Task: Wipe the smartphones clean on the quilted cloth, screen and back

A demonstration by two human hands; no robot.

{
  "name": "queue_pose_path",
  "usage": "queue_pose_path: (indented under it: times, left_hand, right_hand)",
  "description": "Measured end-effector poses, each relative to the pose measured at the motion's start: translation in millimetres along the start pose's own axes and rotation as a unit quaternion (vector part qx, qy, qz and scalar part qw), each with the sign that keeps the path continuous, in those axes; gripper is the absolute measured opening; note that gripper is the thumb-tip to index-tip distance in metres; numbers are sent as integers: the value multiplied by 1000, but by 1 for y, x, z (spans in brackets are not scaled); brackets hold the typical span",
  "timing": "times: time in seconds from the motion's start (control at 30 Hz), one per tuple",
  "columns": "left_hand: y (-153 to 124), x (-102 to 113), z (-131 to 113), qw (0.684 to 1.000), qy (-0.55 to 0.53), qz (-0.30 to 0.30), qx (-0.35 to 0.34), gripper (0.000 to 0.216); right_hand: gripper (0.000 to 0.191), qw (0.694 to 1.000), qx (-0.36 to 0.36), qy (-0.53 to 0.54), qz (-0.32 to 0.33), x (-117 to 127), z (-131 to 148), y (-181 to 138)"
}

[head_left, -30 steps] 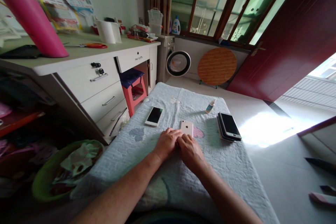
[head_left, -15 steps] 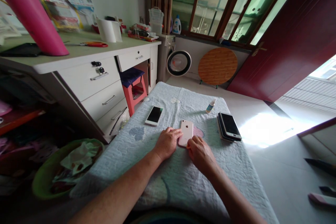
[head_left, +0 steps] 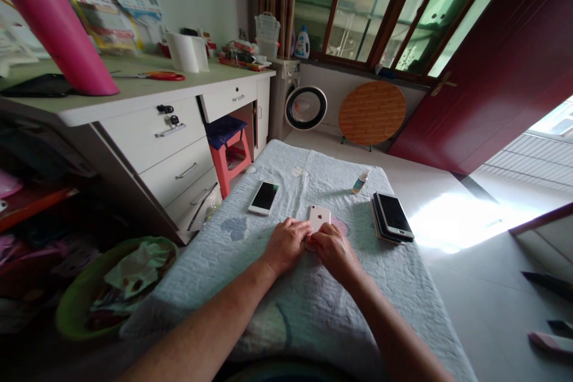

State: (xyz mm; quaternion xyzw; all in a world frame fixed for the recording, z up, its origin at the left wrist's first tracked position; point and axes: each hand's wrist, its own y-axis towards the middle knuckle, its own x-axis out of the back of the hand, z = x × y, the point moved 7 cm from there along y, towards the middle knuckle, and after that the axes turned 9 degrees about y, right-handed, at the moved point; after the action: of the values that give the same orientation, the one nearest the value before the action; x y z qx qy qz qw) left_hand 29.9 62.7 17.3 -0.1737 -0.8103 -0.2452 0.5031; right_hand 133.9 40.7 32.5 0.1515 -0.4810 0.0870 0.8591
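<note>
pink phone (head_left: 319, 216), long axis away, left fingers (head_left: 301, 226) bent, right fingers (head_left: 323, 235) bunched, hold unclear

Pink phone (head_left: 319, 213) looks smooth-backed, cloth (head_left: 385, 310) under it's matt and crinkly, stool (head_left: 219, 168) legs are plastic, round tabletop (head_left: 372, 113) looks like wood.

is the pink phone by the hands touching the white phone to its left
Apart. The head view shows bare pale-blue cloth between the pink phone and the white phone.
</note>
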Motion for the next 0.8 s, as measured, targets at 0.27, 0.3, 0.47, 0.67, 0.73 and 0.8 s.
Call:
queue_pose_path:
  times: [0.27,0.3,0.47,0.67,0.73,0.8]
  left_hand:
    - [-3,4,-3,1000,8,-9,-17,45]
    - [-3,4,-3,1000,9,-11,-16,44]
    - [-3,2,-3,1000,7,-8,-19,41]
    - [-3,-1,3,999,-16,-38,-4,67]
    - [-3,-1,4,999,-21,-49,-9,74]
    - [-3,-2,4,999,-19,-49,-13,75]
  right_hand:
    - [25,997,-45,-26,-51,15,-52,41]
    - [26,997,-52,-30,-58,16,-55,46]
    - [26,994,-67,-46,-70,16,-57,59]
    - [27,997,-19,-48,-49,6,-42,46]
    - [26,998,-1,-46,-39,3,-34,37]
    - [23,999,19,-42,-23,1,-24,26]
